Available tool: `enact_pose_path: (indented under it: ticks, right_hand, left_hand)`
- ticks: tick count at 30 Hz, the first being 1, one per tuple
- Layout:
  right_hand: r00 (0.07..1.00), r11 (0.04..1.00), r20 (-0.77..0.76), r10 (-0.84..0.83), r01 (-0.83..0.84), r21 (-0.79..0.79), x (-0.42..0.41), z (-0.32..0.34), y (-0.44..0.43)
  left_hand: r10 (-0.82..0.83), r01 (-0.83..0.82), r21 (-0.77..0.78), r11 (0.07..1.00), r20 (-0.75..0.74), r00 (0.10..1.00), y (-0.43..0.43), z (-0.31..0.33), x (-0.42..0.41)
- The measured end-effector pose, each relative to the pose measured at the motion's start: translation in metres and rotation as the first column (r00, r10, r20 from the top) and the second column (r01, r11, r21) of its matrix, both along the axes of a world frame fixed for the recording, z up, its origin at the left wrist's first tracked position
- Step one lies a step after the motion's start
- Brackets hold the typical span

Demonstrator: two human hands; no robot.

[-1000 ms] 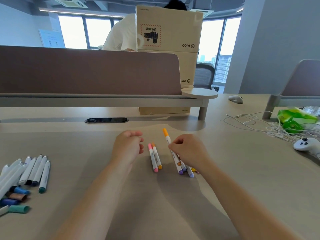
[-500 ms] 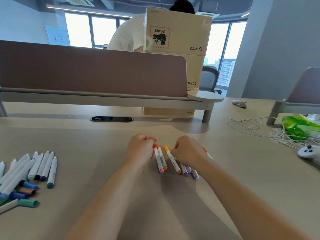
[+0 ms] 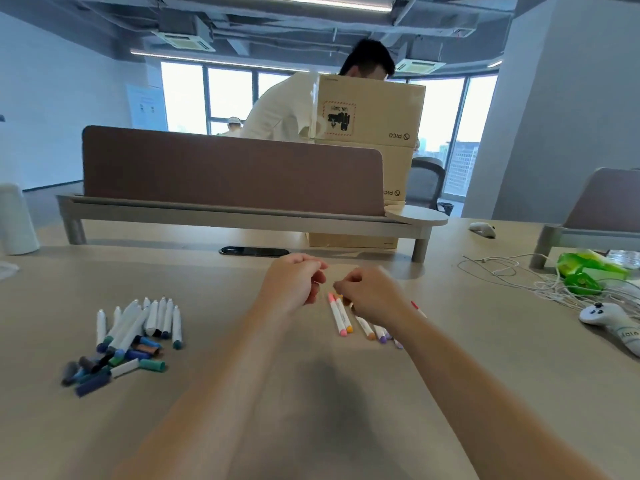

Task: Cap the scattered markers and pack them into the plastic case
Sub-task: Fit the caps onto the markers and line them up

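Observation:
Several capped markers (image 3: 341,317) with pink, orange and purple ends lie side by side on the desk. My right hand (image 3: 374,296) hovers curled over their upper halves and hides them; whether it grips one is hidden. A red-tipped marker (image 3: 418,308) peeks out behind my right wrist. My left hand (image 3: 294,285) hangs just left of the row, fingers curled with nothing visible in them. At the left lies a pile of white markers (image 3: 142,322) with blue and green ends, and loose caps (image 3: 104,367) in front of it. No plastic case is in view.
A white controller (image 3: 609,322), tangled white cables (image 3: 512,278) and a green packet (image 3: 588,271) lie at the right. A brown divider panel (image 3: 232,174) on a shelf and cardboard boxes (image 3: 370,116) stand behind, with a person beyond. A white cylinder (image 3: 15,220) stands far left.
My right hand laid the orange marker down next to the pink and orange pair. Both hands then drew together above the row. The camera tilted up and pulled back.

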State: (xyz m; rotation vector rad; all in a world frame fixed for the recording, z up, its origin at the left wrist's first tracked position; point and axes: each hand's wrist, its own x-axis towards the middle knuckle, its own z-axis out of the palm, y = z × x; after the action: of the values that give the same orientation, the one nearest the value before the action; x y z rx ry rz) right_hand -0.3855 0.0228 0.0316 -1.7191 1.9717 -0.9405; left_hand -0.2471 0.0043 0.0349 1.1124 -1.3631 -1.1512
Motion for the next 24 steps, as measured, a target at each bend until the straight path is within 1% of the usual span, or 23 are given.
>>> enact_pose_path:
  ticks: [3,8,12,16,18,20,24]
  right_hand:
    - [0.998,0.997,0.019,0.063,-0.062,-0.049,0.031,0.005,0.004]
    - [0.977,0.976,-0.007,0.213,-0.214,-0.041,0.103,0.008,0.006]
    - [0.961,0.962,-0.056,0.272,-0.273,-0.015,0.157,0.005,-0.004]
    - [0.946,0.949,-0.082,0.313,-0.311,0.043,0.19,-0.001,-0.021]
    - [0.939,0.943,-0.105,0.328,-0.32,0.087,0.201,-0.007,-0.032]
    - [0.927,0.936,-0.149,0.343,-0.325,0.134,0.212,-0.016,-0.045]
    - [0.892,0.92,-0.258,0.372,-0.317,0.231,0.23,-0.035,-0.071]
  left_hand:
    - [0.053,-0.054,-0.014,0.998,-0.047,0.997,0.02,0.005,0.043]
    - [0.187,-0.188,-0.025,0.982,-0.02,0.982,0.04,0.001,0.118]
    - [0.302,-0.302,-0.016,0.953,0.006,0.953,0.046,-0.003,0.17]
    - [0.376,-0.376,-0.012,0.927,0.042,0.926,0.042,-0.009,0.211]
    - [0.404,-0.404,-0.018,0.915,0.087,0.911,0.037,-0.013,0.226]
    - [0.427,-0.428,-0.028,0.903,0.141,0.893,0.029,-0.018,0.24]
    - [0.449,-0.451,-0.029,0.892,0.18,0.875,0.012,-0.024,0.262]
